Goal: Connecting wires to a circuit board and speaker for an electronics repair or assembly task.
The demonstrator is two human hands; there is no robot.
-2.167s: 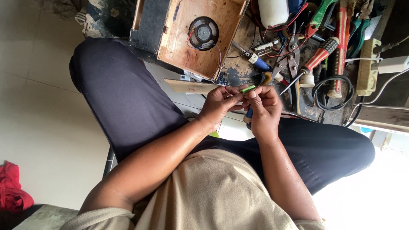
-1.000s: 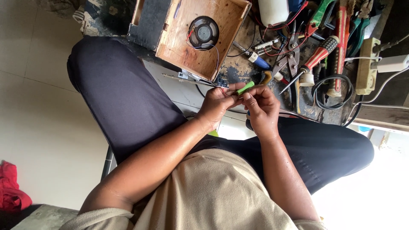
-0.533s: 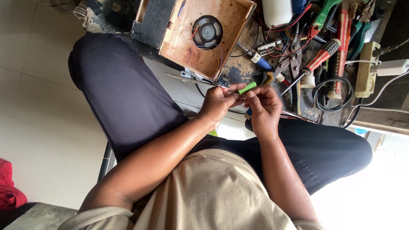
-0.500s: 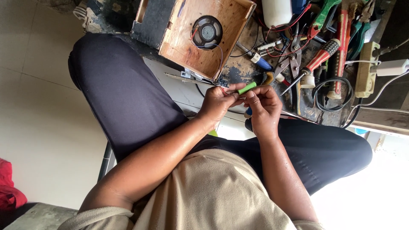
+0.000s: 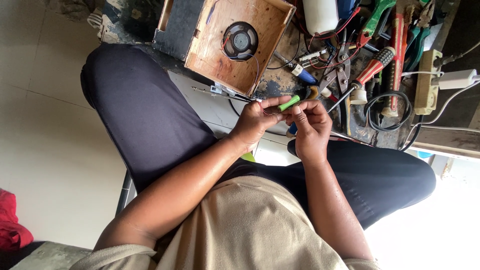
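My left hand [image 5: 256,121] and my right hand [image 5: 311,131] meet above my lap, in front of a cluttered workbench. Between their fingertips is a small green cylinder [image 5: 289,103], tilted up to the right. The left thumb and fingers pinch its lower end, and the right fingertips press on its upper part. A thin red wire [image 5: 260,102] shows at the left fingers. My dark trousers [image 5: 145,115] fill the space under both forearms.
An open wooden box with a round speaker [image 5: 239,41] lies just beyond the hands. Red-handled screwdrivers [image 5: 372,70], pliers, a coiled black cable [image 5: 382,107], a white bottle [image 5: 320,15] and a power strip [image 5: 430,75] crowd the bench. A red cloth [image 5: 10,230] lies on the floor.
Both hands have stayed together on the green cylinder, shifting slightly up toward the bench. The view has moved a little.
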